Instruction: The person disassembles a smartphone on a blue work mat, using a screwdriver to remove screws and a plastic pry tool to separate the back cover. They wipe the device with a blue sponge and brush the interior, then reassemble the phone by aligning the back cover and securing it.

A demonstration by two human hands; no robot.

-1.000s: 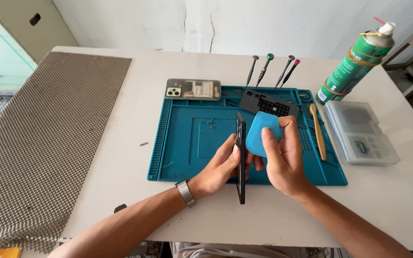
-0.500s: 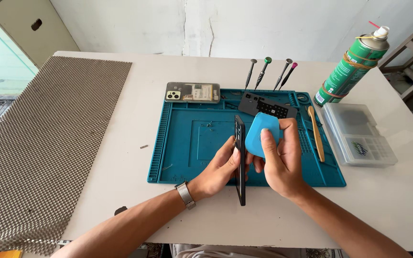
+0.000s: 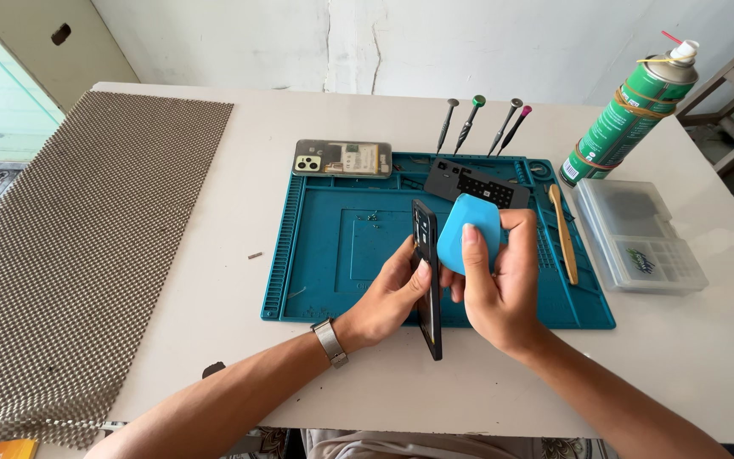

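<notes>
Phone frame (image 3: 427,276), edge-on above the teal mat (image 3: 333,255), is gripped by the left hand (image 3: 388,297); the right hand (image 3: 494,285) pinches a blue pick (image 3: 469,231) against it. Behind lie an opened phone (image 3: 342,158), screwdrivers (image 3: 486,124); a spray can (image 3: 630,115) stands beyond the mat's right edge.

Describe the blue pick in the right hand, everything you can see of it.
The pick is a flat, rounded-triangle piece, light blue, plastic by its look, plain and unmarked. The right hand pinches it, thumb across its face. It is held above the teal mat, its left edge against the black phone frame, which the left hand holds on edge.
</notes>
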